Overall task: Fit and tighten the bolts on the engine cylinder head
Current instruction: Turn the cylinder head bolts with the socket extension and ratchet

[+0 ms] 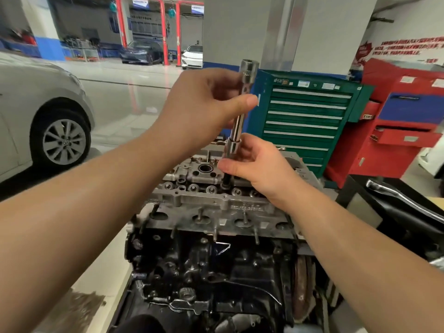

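The grey aluminium cylinder head (216, 203) sits on top of the dark engine block (211, 267) in the middle of the head view. A long chrome socket extension (240, 121) stands nearly upright over a bolt hole in the head, and its dark lower tip (226, 182) reaches down into the head. My left hand (204, 109) grips the upper part of the tool, thumb across the shaft. My right hand (259, 167) holds its lower socket part between thumb and fingers. The bolt itself is hidden under the tool.
A green drawer tool cabinet (305, 121) and a red one (403, 121) stand behind the engine. A chrome handle (403, 200) lies on a dark bench at the right. A silver car (43, 111) is parked at the left, on a glossy floor.
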`<control>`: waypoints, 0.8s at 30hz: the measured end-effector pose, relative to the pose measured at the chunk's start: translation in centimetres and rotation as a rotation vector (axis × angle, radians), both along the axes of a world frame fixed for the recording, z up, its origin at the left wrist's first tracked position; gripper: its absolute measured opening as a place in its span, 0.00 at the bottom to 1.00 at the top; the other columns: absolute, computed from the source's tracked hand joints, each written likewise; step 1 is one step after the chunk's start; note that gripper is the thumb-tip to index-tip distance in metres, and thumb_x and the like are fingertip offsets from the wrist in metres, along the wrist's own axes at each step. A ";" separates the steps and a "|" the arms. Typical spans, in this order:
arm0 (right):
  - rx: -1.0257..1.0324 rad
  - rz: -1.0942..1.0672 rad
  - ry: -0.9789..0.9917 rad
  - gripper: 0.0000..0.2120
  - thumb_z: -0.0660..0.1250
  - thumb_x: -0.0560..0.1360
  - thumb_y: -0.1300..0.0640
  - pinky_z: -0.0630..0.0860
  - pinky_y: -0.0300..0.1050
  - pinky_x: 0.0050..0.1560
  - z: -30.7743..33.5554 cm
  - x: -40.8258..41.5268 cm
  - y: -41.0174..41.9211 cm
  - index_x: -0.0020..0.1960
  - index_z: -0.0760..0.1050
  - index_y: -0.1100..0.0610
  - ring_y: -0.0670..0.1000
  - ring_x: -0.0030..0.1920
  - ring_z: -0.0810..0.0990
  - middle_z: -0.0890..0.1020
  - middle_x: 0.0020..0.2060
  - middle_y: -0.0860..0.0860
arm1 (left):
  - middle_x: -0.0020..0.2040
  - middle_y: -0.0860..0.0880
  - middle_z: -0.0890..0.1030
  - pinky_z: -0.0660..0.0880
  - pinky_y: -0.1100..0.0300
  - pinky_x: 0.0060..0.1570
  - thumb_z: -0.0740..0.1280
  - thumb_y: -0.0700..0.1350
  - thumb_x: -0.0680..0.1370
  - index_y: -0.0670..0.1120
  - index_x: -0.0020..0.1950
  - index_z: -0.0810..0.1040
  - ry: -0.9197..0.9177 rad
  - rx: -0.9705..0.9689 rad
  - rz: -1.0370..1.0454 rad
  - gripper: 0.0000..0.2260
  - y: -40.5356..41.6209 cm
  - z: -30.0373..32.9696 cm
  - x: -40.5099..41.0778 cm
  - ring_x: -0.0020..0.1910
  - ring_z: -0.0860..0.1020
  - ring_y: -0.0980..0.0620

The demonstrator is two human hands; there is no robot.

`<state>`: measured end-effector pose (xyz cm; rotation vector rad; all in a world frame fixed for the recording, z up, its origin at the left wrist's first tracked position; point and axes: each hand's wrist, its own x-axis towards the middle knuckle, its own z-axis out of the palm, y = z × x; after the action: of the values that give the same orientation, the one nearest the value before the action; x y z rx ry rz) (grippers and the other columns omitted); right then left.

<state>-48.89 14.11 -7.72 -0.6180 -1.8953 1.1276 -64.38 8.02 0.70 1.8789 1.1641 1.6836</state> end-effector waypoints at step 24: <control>-0.002 -0.020 -0.078 0.16 0.78 0.65 0.39 0.78 0.62 0.64 -0.1 -0.2 0.0 0.48 0.79 0.43 0.54 0.51 0.87 0.88 0.47 0.49 | 0.48 0.45 0.84 0.85 0.54 0.41 0.81 0.49 0.73 0.45 0.54 0.84 -0.020 -0.014 0.071 0.14 -0.7 1.3 -0.5 0.44 0.86 0.52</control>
<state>-49.13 14.07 -7.79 -0.6899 -1.9502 1.1065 -64.91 7.35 2.05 1.8280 1.2456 1.7226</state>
